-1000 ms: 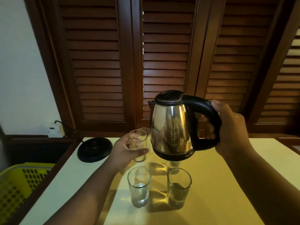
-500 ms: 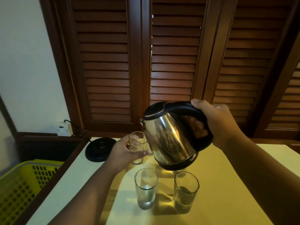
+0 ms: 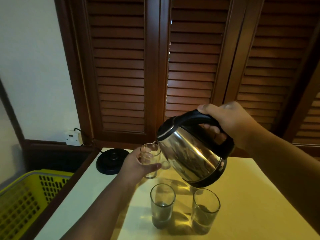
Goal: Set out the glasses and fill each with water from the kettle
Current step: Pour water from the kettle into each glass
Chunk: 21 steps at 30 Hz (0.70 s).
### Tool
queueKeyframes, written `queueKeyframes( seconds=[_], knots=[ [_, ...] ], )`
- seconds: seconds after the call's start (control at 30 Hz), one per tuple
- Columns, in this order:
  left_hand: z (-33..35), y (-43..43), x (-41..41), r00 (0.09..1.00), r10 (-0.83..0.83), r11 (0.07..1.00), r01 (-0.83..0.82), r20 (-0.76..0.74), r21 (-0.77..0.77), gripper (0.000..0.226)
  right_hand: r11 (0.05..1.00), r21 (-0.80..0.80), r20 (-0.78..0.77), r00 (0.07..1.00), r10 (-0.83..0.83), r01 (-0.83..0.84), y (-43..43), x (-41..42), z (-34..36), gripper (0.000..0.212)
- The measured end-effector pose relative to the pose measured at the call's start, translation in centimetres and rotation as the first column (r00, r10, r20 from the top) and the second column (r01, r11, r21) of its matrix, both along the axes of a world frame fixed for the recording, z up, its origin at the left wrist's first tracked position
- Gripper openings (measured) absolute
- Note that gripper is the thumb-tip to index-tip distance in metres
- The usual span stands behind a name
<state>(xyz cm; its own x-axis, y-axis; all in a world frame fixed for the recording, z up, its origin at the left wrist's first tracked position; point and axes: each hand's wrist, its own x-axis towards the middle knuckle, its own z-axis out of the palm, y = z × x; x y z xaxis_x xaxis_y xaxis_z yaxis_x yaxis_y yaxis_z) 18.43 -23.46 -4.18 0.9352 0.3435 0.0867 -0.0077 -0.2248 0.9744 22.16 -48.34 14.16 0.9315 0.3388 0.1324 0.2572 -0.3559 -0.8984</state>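
Note:
My right hand (image 3: 230, 123) grips the black handle of a steel kettle (image 3: 190, 155), tilted steeply to the left. Its spout sits over the rim of a clear glass (image 3: 149, 158), which my left hand (image 3: 136, 165) holds upright on the pale table (image 3: 256, 196). Two more glasses stand nearer to me: one (image 3: 162, 205) at the centre and one (image 3: 205, 213) to its right, each with some water at the bottom. Another glass is partly hidden behind the kettle.
The kettle's round black base (image 3: 110, 161) lies at the table's back left corner, its cord running to a wall socket (image 3: 73, 137). A yellow perforated basket (image 3: 26, 196) stands left of the table. Dark louvred shutters (image 3: 190, 66) close off the back.
The kettle has tipped from upright to a steep tilt, its spout coming down to the held glass. My left hand stays around that glass. The camera has shifted slightly.

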Motion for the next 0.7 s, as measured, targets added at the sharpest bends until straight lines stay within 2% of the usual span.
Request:
queueKeyframes(
  seconds=[0.33,0.7],
  knots=[
    [-0.5,-0.1,0.3,0.998,-0.059,0.998,0.059,0.004,-0.006,0.057,0.996,-0.084,-0.015,1.0,-0.028,0.026,0.1,-0.3,0.8,0.045],
    [-0.8,0.3,0.9,0.996,-0.091,0.992,0.092,-0.014,0.091,0.061,0.993,-0.109,0.015,0.999,-0.046,0.047,-0.6,-0.3,1.3,0.046]
  ],
)
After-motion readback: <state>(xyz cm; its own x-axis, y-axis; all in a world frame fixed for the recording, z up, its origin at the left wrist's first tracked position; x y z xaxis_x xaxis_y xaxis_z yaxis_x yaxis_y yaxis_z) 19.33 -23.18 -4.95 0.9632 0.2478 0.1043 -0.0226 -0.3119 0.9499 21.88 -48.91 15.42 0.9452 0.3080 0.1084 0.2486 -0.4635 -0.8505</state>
